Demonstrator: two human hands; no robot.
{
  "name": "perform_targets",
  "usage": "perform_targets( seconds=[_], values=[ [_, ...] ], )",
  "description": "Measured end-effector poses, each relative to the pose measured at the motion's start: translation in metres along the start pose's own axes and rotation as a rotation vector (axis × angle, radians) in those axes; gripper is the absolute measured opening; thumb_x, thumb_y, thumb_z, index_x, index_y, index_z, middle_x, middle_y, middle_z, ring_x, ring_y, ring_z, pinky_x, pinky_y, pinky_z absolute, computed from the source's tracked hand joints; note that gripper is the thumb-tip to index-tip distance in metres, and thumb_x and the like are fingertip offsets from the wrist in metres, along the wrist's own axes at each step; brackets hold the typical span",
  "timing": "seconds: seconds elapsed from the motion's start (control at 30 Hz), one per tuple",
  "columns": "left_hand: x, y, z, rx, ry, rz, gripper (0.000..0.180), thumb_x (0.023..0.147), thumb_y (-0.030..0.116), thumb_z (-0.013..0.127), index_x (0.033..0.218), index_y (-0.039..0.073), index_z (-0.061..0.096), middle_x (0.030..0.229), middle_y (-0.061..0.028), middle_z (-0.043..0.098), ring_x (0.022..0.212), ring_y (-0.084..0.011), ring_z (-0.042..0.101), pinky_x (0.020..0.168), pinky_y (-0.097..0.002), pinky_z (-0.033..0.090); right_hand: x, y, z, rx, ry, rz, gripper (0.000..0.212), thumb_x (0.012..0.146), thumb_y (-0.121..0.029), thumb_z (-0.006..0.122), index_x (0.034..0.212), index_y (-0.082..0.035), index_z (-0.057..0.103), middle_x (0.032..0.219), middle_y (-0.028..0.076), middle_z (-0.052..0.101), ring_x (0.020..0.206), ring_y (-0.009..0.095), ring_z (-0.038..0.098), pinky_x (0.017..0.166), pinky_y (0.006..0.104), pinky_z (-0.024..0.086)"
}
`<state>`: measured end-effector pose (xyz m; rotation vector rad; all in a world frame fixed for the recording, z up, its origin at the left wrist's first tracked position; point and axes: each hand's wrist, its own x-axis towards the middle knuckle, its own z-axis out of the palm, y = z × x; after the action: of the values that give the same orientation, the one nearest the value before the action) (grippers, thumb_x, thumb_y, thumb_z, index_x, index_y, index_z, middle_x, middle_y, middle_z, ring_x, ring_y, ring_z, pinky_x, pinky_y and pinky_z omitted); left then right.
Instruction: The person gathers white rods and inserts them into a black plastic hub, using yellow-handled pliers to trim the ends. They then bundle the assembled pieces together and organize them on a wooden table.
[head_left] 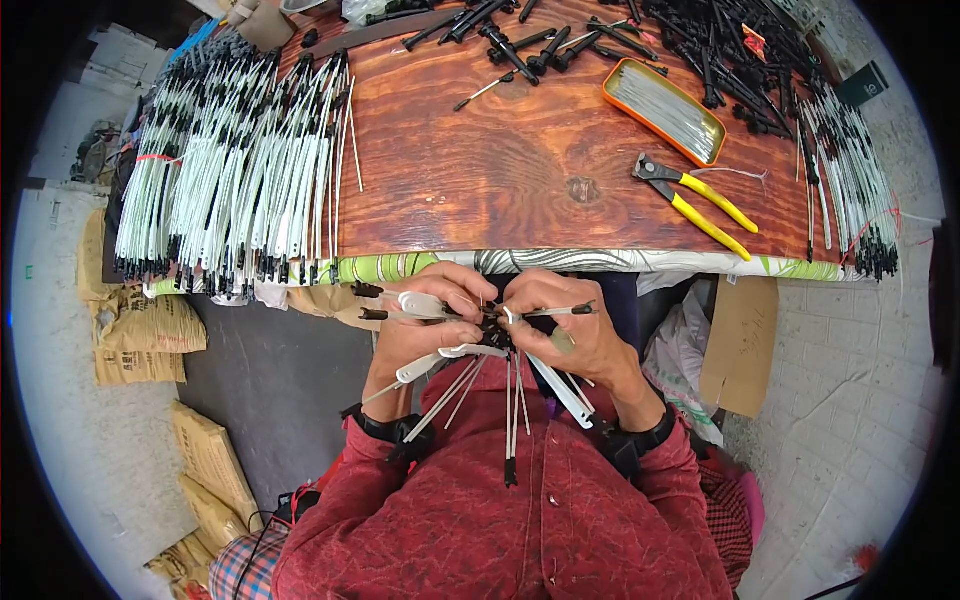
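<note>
Just off the table's near edge, my left hand point(433, 318) and my right hand point(570, 325) meet at the black hub point(493, 325) of a small frame like an umbrella's. White flat ribs and thin grey rods with black end pieces fan out from the hub to both sides and down toward my shirt. My left fingers are closed on the hub's left side, among several white ribs point(420, 304). On the right side, my right thumb and fingers pinch close to the hub, with a rod point(556, 312) sticking out past them. What exactly lies between my fingertips is hidden.
Bundled white ribs point(235, 170) stand in rows at the table's left, with another bundle point(850, 170) at the right edge. Yellow-handled pincers point(690, 205) lie below an orange tray point(608, 88) of thin wires. Black tubular parts point(700, 45) are heaped at the back right.
</note>
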<state>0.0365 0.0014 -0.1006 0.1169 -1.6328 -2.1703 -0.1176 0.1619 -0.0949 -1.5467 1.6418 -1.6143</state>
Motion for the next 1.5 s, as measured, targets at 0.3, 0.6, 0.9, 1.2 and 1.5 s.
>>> perform_targets(
  seconds=[0.3, 0.6, 0.9, 1.2, 1.5],
  values=[
    [-0.002, 0.009, 0.006, -0.032, -0.049, -0.04, 0.021, 0.069, -0.007, 0.08, 0.083, 0.001, 0.067, 0.098, -0.0185, 0.069, 0.086, -0.0226, 0.067, 0.077, -0.0336, 0.055, 0.001, -0.009, -0.013, -0.09, -0.162, 0.004, 0.014, 0.076, -0.001, 0.071, 0.088, -0.002, 0.064, 0.087, 0.01, 0.067, 0.075, 0.027, 0.067, 0.064, 0.0322, 0.052],
    [-0.002, 0.017, 0.02, 0.087, -0.131, -0.019, 0.022, 0.07, -0.002, 0.083, 0.084, 0.002, 0.066, 0.097, -0.0169, 0.069, 0.09, -0.0216, 0.066, 0.079, -0.0316, 0.053, -0.026, 0.014, -0.031, 0.458, -0.019, 0.308, 0.031, 0.087, -0.025, 0.075, 0.106, -0.001, 0.066, 0.11, 0.013, 0.067, 0.101, 0.025, 0.067, 0.087, 0.036, 0.051],
    [0.0, 0.022, 0.025, 0.108, -0.101, -0.042, 0.025, 0.066, -0.004, 0.084, 0.081, 0.002, 0.065, 0.097, -0.0167, 0.069, 0.09, -0.0221, 0.066, 0.079, -0.0326, 0.054, -0.054, 0.02, -0.031, 0.822, 0.192, 0.303, 0.084, 0.089, -0.071, 0.056, 0.14, -0.006, 0.043, 0.138, 0.02, 0.054, 0.13, 0.033, 0.053, 0.109, 0.0439, 0.041],
    [-0.007, 0.022, 0.033, 0.034, -0.008, -0.079, 0.028, 0.065, -0.003, 0.086, 0.079, 0.003, 0.063, 0.09, -0.0162, 0.07, 0.087, -0.0232, 0.068, 0.078, -0.0335, 0.054, -0.05, 0.015, -0.022, 0.875, 0.117, 0.51, 0.109, 0.073, -0.063, 0.077, 0.154, -0.008, 0.028, 0.147, 0.019, 0.048, 0.137, 0.029, 0.046, 0.113, 0.0443, 0.037],
    [-0.019, 0.017, 0.03, 0.004, -0.103, -0.009, 0.031, 0.065, -0.001, 0.088, 0.081, 0.006, 0.062, 0.091, -0.0151, 0.07, 0.086, -0.023, 0.069, 0.08, -0.0336, 0.055, -0.028, -0.005, -0.028, 0.389, -0.142, 0.079, 0.069, 0.079, -0.027, 0.086, 0.135, 0.0, 0.055, 0.108, 0.011, 0.069, 0.104, 0.02, 0.065, 0.091, 0.0318, 0.05]
  ],
)
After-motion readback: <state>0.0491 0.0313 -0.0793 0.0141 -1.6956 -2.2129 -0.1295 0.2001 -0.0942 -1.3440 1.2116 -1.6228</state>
